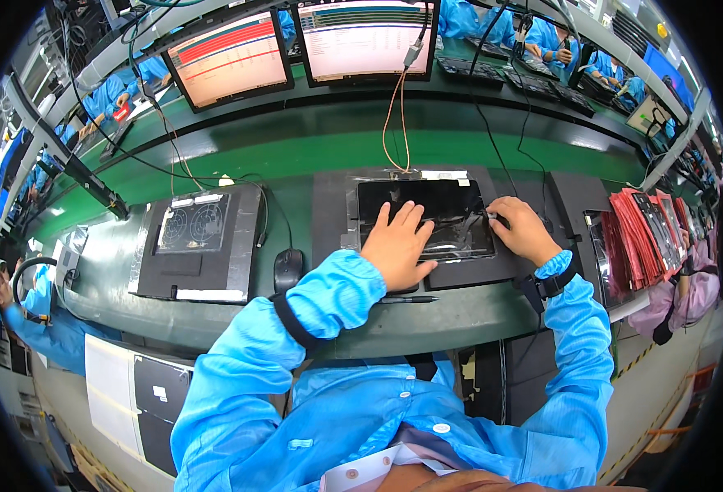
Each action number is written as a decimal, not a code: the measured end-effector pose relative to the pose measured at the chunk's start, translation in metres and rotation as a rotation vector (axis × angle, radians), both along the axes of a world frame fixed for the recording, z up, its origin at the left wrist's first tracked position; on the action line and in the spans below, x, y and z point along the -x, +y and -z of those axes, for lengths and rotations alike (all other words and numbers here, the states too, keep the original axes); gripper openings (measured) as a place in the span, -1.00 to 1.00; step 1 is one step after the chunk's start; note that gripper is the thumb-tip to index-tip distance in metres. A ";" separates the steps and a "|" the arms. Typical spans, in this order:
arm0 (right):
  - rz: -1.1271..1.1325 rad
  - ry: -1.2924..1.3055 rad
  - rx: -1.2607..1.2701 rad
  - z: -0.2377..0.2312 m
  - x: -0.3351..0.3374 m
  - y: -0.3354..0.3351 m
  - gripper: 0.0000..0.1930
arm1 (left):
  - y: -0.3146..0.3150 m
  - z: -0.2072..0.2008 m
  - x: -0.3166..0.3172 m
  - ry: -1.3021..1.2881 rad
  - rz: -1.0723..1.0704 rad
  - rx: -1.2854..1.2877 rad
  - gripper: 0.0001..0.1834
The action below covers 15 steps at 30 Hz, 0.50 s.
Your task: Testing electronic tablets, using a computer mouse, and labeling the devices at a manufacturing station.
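A glossy black tablet-like screen panel [453, 197] lies flat on a dark padded mat [333, 215] before me. My left hand [401, 246] rests on the panel's left part, palm down, with its fingers spread. At the panel's right edge, my right hand [525, 231] has thumb and forefinger pinched around something small and dark, too small to make out. A thin black cable [492, 148] hangs down from above and ends close to that hand. Below the panel, a slim dark pen-like tool [409, 300] lies near the bench's front edge.
A second mat on the left holds a panel with two printed circles [193, 223]. Beside it sits a black mouse [288, 269]. Two monitors [365, 41] stand at the back. Red sleeves [636, 234] are stacked at the right, near a person in pink. Several people in blue work beyond.
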State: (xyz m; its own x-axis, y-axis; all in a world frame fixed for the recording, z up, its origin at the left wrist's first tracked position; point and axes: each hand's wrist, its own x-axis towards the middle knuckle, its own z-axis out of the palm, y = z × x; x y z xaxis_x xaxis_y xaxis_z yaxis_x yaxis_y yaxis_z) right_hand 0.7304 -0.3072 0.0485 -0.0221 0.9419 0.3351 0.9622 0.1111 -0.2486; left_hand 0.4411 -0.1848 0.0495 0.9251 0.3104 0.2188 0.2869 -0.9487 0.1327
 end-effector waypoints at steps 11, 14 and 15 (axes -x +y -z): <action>-0.118 0.051 0.130 -0.031 -0.005 0.015 -0.83 | -0.021 0.008 -0.015 0.061 -0.168 0.008 -0.12; 0.019 0.103 0.314 -0.067 0.002 0.010 -0.79 | -0.029 0.009 -0.017 -0.002 -0.188 -0.066 -0.05; -0.018 0.128 0.332 -0.080 0.005 0.009 -0.78 | -0.030 0.010 -0.018 -0.004 -0.200 -0.085 -0.06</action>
